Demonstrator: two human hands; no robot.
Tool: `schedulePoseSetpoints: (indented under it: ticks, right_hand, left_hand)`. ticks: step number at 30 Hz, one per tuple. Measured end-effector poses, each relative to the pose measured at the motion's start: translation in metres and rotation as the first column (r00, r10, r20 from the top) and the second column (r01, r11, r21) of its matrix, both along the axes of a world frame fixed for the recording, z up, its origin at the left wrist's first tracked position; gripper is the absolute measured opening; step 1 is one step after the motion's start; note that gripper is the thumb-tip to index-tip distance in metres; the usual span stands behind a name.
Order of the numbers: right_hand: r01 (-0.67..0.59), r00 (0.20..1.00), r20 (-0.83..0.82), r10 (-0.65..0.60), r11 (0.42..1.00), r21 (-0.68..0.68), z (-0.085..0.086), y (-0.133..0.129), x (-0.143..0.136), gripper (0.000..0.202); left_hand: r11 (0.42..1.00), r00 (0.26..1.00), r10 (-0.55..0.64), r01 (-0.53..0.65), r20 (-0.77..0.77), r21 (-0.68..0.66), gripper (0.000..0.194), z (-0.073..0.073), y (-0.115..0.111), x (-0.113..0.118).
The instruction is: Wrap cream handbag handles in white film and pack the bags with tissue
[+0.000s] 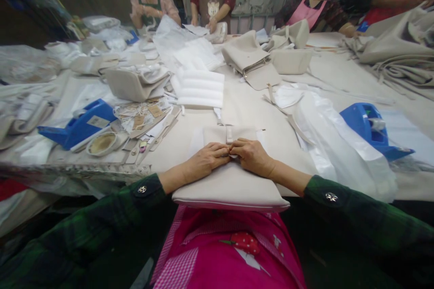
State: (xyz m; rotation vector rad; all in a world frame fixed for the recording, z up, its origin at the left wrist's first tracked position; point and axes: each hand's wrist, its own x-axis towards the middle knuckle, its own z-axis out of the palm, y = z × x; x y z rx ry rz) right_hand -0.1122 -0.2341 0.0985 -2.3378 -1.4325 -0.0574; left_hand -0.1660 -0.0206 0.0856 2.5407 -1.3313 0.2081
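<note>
A beige bag (233, 185) lies at the table's front edge, its wide base towards me and its flap (249, 134) away from me. A short strap (229, 133) runs down the flap's middle. My left hand (212, 157) rests on the bag, fingers together, its fingertips closed at the strap's lower end. Meeting it there, my right hand (251, 156) is closed in a pinch. The fingers hide the small part between them. White sheet material (196, 139) shows under the flap.
Blue tape dispensers (83, 124) (366, 128) stand at left and right. Tags (142, 117) and a tape roll (101, 143) lie left. White padding (200, 89), plastic bags (339, 140) and other beige bags (251, 56) cover parts of the table. Several people work across it.
</note>
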Motion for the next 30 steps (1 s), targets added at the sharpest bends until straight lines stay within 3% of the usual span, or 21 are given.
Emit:
schedulePoseSetpoints:
  ticks: [11,19,30]
  right_hand:
    - [-0.051,0.989,0.131,0.068,0.990,-0.130,-0.006,0.002,0.002,0.023]
    - [-0.012,0.993,0.115,0.016,0.999,-0.035,-0.006,0.001,-0.002,0.025]
    - [-0.047,0.994,0.095,0.053,0.997,-0.063,0.003,-0.001,-0.003,0.024]
  left_hand:
    - [1.000,0.999,0.030,-0.030,-0.032,-0.001,0.029,0.000,-0.001,0.001]
    - [0.999,1.000,0.014,-0.014,0.002,-0.051,0.030,-0.003,0.000,-0.001]
    - [0.996,0.999,0.000,-0.004,-0.044,-0.091,0.030,-0.007,0.002,-0.002]
